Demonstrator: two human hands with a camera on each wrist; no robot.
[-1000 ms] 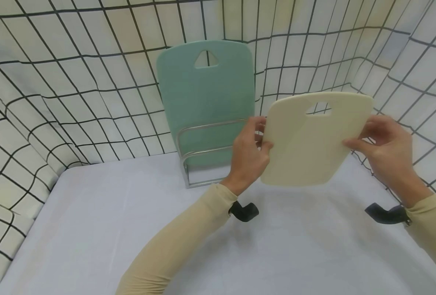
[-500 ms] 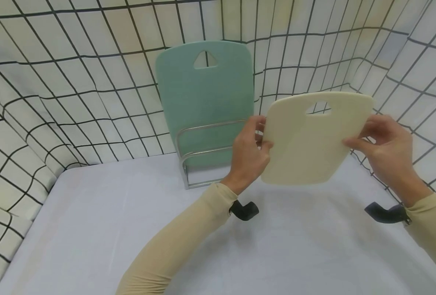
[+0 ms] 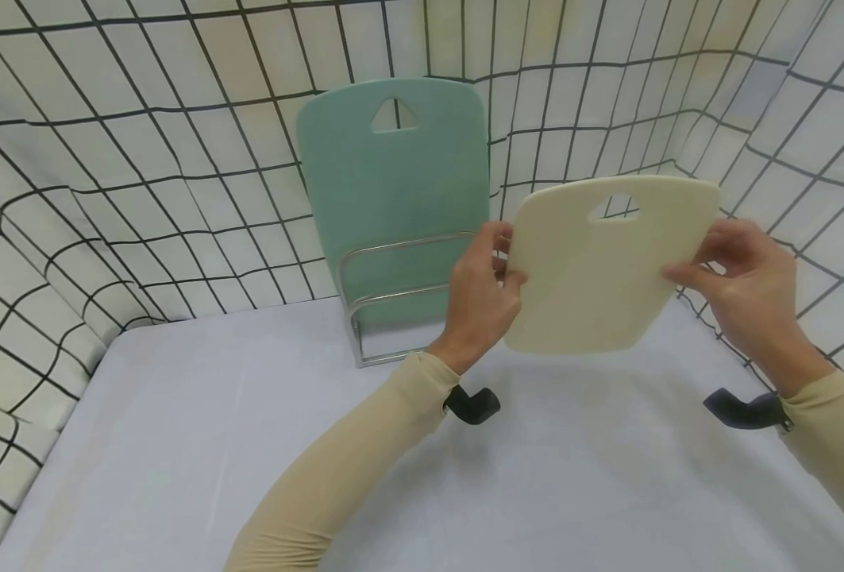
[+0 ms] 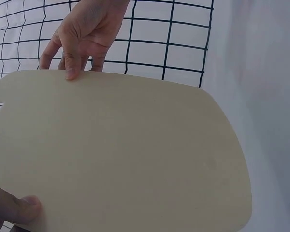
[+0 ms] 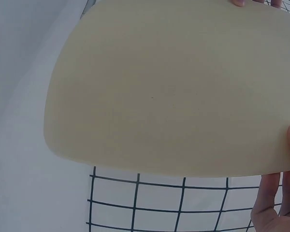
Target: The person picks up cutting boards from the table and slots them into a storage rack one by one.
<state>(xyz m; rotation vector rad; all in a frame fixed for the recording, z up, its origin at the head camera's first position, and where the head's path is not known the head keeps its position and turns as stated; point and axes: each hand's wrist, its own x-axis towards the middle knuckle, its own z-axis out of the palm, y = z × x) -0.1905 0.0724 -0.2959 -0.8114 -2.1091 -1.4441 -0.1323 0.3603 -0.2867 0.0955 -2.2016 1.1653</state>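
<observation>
Between both hands a cream cutting board (image 3: pixel 607 278) is held up, its triangular handle hole at the top. The left hand (image 3: pixel 482 290) grips its left edge, thumb on the near face and fingers behind. On the opposite edge the right hand (image 3: pixel 746 290) pinches the board the same way. In the left wrist view the board (image 4: pixel 130 150) fills most of the picture, with the right hand (image 4: pixel 87 36) at its far edge. A green cutting board (image 3: pixel 396 183) stands upright in a silver wire rack (image 3: pixel 393 294), just left of the held one.
A white cloth-covered table (image 3: pixel 179 445) lies beneath the hands. White fabric with a black grid pattern (image 3: pixel 200 175) rises at the back and on both sides. Dark curved mounts (image 3: pixel 473 405) stick out from each wrist, below the sleeves.
Both hands keep their hold on the cream board, which stays nearly in place. The whole head view has shifted very slightly.
</observation>
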